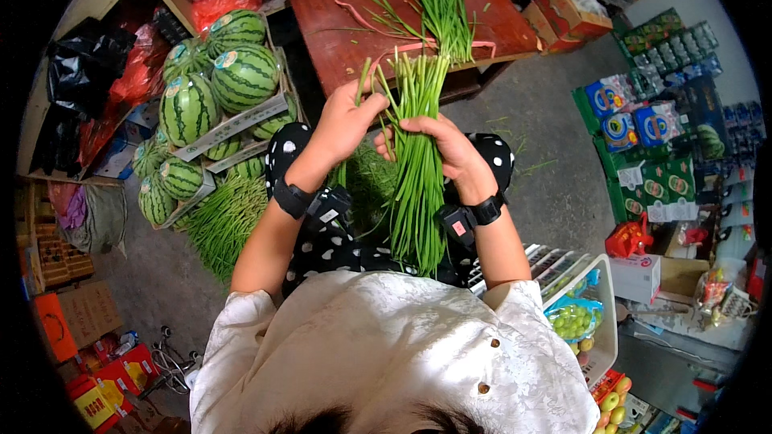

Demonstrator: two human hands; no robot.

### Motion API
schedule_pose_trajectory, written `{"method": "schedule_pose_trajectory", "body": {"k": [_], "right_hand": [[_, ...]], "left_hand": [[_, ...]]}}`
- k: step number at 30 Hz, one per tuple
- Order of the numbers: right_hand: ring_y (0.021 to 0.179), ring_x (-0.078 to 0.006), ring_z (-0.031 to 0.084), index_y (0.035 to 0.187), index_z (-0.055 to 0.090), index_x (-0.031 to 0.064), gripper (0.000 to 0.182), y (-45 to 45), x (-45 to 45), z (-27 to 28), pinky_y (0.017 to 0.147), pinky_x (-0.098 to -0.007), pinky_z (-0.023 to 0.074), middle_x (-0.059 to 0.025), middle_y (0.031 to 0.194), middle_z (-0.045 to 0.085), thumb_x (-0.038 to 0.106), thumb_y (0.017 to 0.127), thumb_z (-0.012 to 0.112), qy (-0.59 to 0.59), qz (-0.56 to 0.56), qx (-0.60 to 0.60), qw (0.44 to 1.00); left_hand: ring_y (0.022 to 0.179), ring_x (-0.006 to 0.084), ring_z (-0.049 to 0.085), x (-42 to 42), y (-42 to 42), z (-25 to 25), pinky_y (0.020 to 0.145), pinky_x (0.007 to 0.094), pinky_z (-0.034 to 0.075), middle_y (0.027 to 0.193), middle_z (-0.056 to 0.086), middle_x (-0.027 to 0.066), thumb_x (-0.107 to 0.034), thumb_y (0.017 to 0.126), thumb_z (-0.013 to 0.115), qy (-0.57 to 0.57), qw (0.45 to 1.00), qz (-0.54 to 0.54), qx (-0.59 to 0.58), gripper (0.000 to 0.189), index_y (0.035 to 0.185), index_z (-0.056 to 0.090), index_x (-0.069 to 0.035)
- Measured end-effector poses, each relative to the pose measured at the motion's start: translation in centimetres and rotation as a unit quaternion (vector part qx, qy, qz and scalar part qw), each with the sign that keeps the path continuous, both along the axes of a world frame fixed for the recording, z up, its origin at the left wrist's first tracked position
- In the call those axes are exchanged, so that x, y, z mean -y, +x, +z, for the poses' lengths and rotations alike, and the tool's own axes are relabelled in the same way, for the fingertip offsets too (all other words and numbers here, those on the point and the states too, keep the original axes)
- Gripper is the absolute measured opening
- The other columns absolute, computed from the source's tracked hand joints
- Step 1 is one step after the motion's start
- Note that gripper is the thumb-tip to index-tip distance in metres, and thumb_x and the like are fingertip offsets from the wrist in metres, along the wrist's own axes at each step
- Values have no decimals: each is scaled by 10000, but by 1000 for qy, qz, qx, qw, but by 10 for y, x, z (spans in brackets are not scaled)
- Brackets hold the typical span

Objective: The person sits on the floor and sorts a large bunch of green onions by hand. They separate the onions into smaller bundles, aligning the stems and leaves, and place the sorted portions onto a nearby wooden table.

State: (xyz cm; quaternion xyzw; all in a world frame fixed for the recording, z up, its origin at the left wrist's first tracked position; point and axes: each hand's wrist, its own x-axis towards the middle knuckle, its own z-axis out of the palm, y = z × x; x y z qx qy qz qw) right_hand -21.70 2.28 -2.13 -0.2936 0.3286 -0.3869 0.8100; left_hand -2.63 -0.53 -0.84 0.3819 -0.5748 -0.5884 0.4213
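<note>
My right hand (449, 147) is closed around a thick bunch of green garlic chives (417, 193), whose pale cut ends point away from me and whose leaves hang towards my lap. Beside it, my left hand (353, 117) pinches a few loose stalks (363, 79) between thumb and fingers. Beyond both hands, a smaller pile of chives (443, 6) lies on a low red-brown wooden table (325, 18), with a pinkish strip (377, 30) next to and partly under it. A large heap of chives (232, 217) rests on the floor at my left.
Watermelons (244, 78) fill stacked cardboard trays (232, 126) at the left. Chive scraps (371, 175) lie between my knees. A white plastic basket (606, 313) with bagged green fruit is close by my right elbow. Packed drinks (660, 184) stand farther right.
</note>
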Motion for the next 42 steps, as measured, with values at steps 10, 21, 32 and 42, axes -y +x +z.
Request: {"method": "schedule_pose_trajectory", "body": {"k": [10, 21, 32, 42], "right_hand": [[788, -280, 709, 1159, 556, -80, 347, -2, -1, 2, 727, -357, 599, -237, 931, 696, 131, 884, 579, 9, 1, -24, 1000], [774, -295, 702, 1095, 572, -123, 328, -18, -4, -10, 737, -370, 586, -262, 940, 691, 135, 894, 548, 12, -1, -23, 1000], [796, -295, 709, 1117, 562, -101, 332, -19, -7, -8, 733, -354, 598, -258, 949, 692, 148, 899, 551, 1, -7, -12, 1000], [853, -333, 707, 1108, 553, -121, 333, -27, -5, -17, 742, -367, 604, -290, 986, 679, 150, 914, 542, 30, -28, -7, 999]], "left_hand": [[513, 10, 329, 5, 4, 9, 426, 177, 227, 763, 424, -62, -154, 978, 491, 200, 948, 39, -243, 68, 924, 503, -113], [524, 30, 319, 34, 50, 23, 430, 189, 223, 772, 494, 4, -199, 982, 520, -17, 914, 211, -345, 140, 949, 515, -63], [628, 20, 470, -3, 4, 1, 561, 199, 353, 731, 581, -40, -187, 844, 773, -88, 992, 64, 71, 241, 931, 680, 17], [529, 27, 368, 10, 23, 0, 471, 207, 257, 702, 451, -63, -172, 985, 565, -57, 958, 247, -138, 134, 1007, 566, -40]]}}
